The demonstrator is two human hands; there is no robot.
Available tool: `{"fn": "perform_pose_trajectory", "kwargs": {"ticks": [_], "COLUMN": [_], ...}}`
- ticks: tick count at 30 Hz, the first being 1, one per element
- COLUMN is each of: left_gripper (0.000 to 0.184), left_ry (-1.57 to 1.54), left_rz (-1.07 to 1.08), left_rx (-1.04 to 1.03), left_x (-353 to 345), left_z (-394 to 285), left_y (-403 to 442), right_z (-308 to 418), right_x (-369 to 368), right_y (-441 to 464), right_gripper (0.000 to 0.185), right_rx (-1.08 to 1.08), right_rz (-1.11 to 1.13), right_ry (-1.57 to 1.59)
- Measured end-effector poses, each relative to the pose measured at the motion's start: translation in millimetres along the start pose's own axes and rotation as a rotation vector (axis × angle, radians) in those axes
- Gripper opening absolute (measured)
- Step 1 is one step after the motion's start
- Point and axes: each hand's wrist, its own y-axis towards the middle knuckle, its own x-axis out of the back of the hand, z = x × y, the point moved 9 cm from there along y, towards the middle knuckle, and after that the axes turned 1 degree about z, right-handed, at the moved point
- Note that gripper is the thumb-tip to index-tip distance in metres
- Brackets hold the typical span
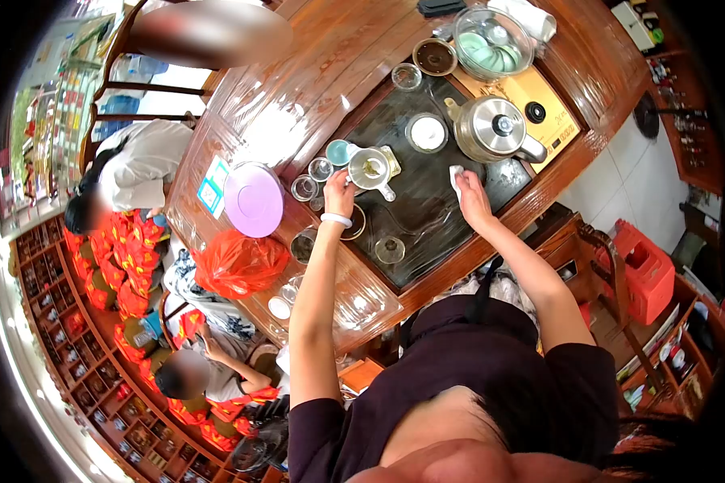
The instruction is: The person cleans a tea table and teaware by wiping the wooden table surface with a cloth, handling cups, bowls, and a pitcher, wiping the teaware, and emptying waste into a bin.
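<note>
My left hand (338,196), with a pale bangle at the wrist, is closed at the left edge of a glass pitcher (370,168). Something greenish shows inside the pitcher, and its handle points toward me. Pinched in my right hand (473,199) is a white tissue (457,182), over the right part of the dark tea tray (427,205). Beside my left fingers stand a blue-lined cup (338,152) and small glass cups (321,169). A white-topped glass vessel (426,133) and a steel-lidded glass kettle (491,129) are beyond my right hand.
A glass bowl of pale green cups (494,52) stands at the far right. A purple round lid (254,200) and a red plastic bag (240,263) lie left. Another glass cup (390,249) sits near me. Two people (141,165) are at the left side.
</note>
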Motion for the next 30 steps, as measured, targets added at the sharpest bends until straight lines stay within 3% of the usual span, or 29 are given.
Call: {"fn": "perform_pose_trajectory", "kwargs": {"ticks": [3, 5, 6, 10, 12, 13, 15, 23, 27, 29, 30], "left_gripper": [0.022, 0.022, 0.021, 0.021, 0.021, 0.022, 0.022, 0.024, 0.023, 0.023, 0.022], "left_ry": [-0.062, -0.069, -0.095, -0.284, -0.397, -0.373, -0.257, -0.196, -0.198, -0.319, -0.327], "left_rz": [-0.020, -0.028, -0.037, -0.066, -0.093, -0.080, -0.100, -0.163, -0.115, -0.093, -0.105], "left_rx": [0.037, 0.037, 0.019, 0.067, 0.178, 0.129, 0.109, 0.091, 0.087, 0.096, 0.086], "left_x": [9, 15, 25, 61, 78, 89, 110, 149, 129, 106, 93], "left_z": [4, 13, 0, -25, -34, -42, -51, -60, -62, -53, -39], "left_y": [0, 0, 0, 0, -3, 0, -1, 0, 1, 0, 0], "right_z": [4, 23, 14, 36, 85, 101, 122, 180, 133, 102, 81], "right_x": [-14, -31, -47, -88, -92, -90, -108, -164, -160, -107, -98], "right_y": [6, 12, 20, 65, 80, 84, 91, 61, 35, 19, 9], "right_gripper": [0.031, 0.030, 0.030, 0.032, 0.030, 0.027, 0.022, 0.013, 0.017, 0.018, 0.017], "right_rx": [0.006, 0.140, -0.005, -0.120, 0.295, 0.376, 0.457, 0.747, 0.672, 0.352, 0.374], "right_rz": [0.004, 0.021, 0.065, 0.117, 0.058, 0.006, 0.143, 0.189, 0.398, 0.500, 0.496], "right_ry": [-0.148, -0.169, 0.026, 0.131, -0.194, -0.152, -0.152, 0.023, -0.095, -0.009, -0.018]}}
